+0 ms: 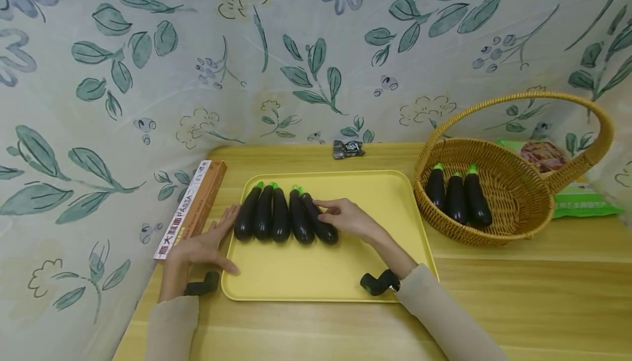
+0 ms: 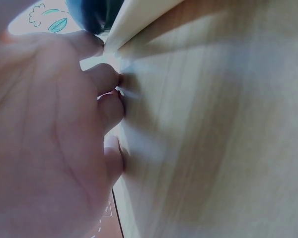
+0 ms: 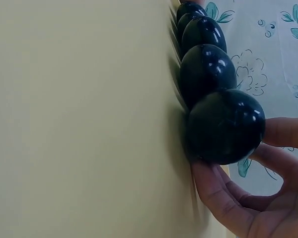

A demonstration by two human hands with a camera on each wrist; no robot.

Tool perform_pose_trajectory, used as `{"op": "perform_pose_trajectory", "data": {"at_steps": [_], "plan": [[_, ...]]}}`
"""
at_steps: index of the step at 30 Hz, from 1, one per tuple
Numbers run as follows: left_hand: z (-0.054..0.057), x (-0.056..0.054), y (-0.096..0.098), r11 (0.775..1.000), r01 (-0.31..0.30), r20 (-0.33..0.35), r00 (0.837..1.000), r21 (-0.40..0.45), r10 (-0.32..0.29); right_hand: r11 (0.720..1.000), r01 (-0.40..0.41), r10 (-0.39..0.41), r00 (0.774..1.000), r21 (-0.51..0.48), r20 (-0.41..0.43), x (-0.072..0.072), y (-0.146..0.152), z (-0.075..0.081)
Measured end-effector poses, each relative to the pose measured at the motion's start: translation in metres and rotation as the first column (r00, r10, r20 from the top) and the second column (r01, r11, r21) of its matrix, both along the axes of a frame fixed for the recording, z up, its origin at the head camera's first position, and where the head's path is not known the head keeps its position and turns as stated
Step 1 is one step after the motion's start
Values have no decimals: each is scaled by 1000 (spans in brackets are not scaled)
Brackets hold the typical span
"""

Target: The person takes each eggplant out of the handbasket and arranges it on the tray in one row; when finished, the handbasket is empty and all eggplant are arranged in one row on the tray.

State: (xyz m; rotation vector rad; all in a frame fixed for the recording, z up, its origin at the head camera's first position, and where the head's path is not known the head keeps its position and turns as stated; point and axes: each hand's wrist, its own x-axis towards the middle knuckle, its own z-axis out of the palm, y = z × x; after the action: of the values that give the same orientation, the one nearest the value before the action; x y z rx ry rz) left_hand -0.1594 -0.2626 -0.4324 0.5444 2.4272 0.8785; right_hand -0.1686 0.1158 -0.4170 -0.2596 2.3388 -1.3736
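Several dark purple eggplants [image 1: 264,213] with green stem ends lie side by side on the left half of a yellow tray [image 1: 375,273]. My right hand [image 1: 348,218] holds the rightmost eggplant [image 1: 320,221], which leans at a slant beside its neighbour. In the right wrist view, fingers come round the rounded end of this eggplant [image 3: 226,126] from two sides. Spread out, my left hand [image 1: 204,246] rests at the tray's left rim, its thumb over the edge and its fingertips beside the leftmost eggplant. The left wrist view shows its fingertips [image 2: 107,77] down at the wooden table.
To the right stands a wicker basket [image 1: 523,213] with a tall handle, holding three eggplants [image 1: 456,199]. Behind it lies a green packet [image 1: 585,202]. A pasta box [image 1: 192,207] is left of the tray, and a small black wrapper [image 1: 348,149] lies near the patterned cloth backdrop.
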Motion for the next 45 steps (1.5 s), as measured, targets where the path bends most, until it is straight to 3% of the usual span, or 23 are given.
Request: {"op": "perform_pose_trajectory", "data": {"at_steps": [10, 28, 33, 38, 45], "plan": [[-1, -1, 0, 1000, -3, 2, 1000, 1, 3, 998, 53, -54, 999, -45, -10, -4, -3, -4], [1, 1, 2, 1000, -4, 0, 1000, -5, 4, 1000, 3, -3, 999, 0, -33, -6, 0, 0], [0, 1, 1, 1000, -4, 5, 1000, 7, 4, 999, 10, -7, 997, 43, -78, -7, 9, 3], [0, 1, 1, 1000, -8, 13, 1000, 13, 8, 999, -2, 8, 993, 52, -118, -5, 29, 17], [3, 2, 2, 1000, 1, -6, 1000, 8, -1, 995, -56, 70, 984, 87, -164, 6, 76, 47]]}}
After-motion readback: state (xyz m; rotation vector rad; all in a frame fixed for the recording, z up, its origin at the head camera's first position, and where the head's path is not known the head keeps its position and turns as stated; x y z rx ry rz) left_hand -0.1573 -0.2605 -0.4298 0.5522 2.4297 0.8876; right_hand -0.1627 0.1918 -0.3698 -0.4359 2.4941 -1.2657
